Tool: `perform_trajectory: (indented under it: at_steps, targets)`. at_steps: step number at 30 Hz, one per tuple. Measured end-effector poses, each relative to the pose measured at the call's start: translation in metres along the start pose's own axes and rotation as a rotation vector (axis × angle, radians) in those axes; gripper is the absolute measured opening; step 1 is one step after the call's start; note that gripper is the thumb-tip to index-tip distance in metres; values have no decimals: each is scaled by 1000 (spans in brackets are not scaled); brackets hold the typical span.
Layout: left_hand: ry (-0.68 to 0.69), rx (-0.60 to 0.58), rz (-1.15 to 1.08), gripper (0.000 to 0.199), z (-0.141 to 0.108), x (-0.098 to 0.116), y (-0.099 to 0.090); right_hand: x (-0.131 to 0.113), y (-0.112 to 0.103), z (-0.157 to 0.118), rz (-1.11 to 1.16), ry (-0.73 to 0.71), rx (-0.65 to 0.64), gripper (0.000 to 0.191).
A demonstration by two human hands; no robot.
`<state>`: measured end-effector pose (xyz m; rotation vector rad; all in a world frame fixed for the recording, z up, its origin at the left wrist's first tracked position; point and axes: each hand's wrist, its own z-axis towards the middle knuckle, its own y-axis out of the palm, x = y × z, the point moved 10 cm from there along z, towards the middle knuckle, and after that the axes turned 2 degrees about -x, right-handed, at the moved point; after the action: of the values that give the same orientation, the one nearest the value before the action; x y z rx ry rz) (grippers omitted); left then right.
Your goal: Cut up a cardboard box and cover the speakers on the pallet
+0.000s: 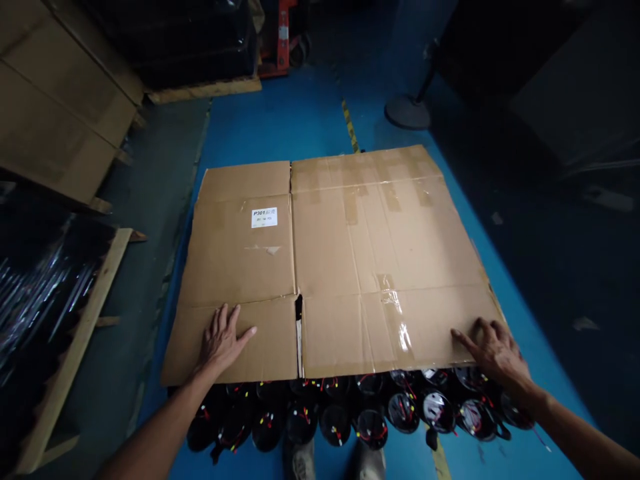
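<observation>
A flattened cardboard sheet [330, 267] with a white label [264, 217] and strips of clear tape lies over several round black housings [371, 427]. The housings' near rows stick out past its front edge, with red, yellow and white wire ends inside. My left hand [223, 340] rests flat on the sheet's near left part, fingers spread. On the near right corner lies my right hand [495, 350], its fingers apart and slightly bent. Neither hand holds anything.
Stacked cartons [60, 100] and a wooden pallet [75, 353] stand on the left. Behind are a dark wrapped load [200, 40], a red pallet jack [283, 40] and a round stand base [407, 112]. Two shoe tips [300, 460] show at the bottom, on the blue floor [280, 120].
</observation>
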<state>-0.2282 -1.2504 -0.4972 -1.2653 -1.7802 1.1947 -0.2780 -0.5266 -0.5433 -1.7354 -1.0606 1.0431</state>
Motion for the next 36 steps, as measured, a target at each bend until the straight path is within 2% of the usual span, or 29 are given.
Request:
perform_trajectory:
  at_steps: [2, 3, 5, 7, 9, 11, 13, 15, 19, 25, 32, 36]
  targets:
    - [14, 25, 2, 77, 2, 5, -9, -18, -12, 5, -53, 54, 22, 84]
    - [26, 49, 3, 77, 2, 10, -15, -36, -18, 7, -85, 36, 48, 90]
    - [64, 96, -2, 77, 5, 25, -24, -91, -24, 8, -111, -107, 92, 91]
    - [116, 112, -13, 79, 9, 46, -25, -156, -12, 4, -129, -281, 38, 82]
    - [167, 102, -21, 79, 15, 67, -19, -216, 11, -8, -148, -422, -58, 77]
    - [192, 100, -21, 80, 20, 81, -12, -258, 33, -19, -168, -467, -127, 76]
    - [197, 116, -15, 81, 24, 87, -6, -282, 48, -28, -203, -471, -142, 73]
    - [197, 136, -8, 82, 26, 87, -4, -293, 53, -31, -239, -459, -113, 70]
    - [211, 162, -3, 82, 24, 86, -8, -297, 47, -29, -271, -452, -91, 68]
    - [334, 122, 26, 75, 29, 106, -12, -300, 47, -20, -275, -415, -207, 68]
    - [319, 46, 34, 76, 38, 107, -8, -295, 55, -17, -242, -393, -266, 73]
    - [296, 9, 50, 76, 44, 107, -9, -300, 51, -10, -157, -366, -329, 76]
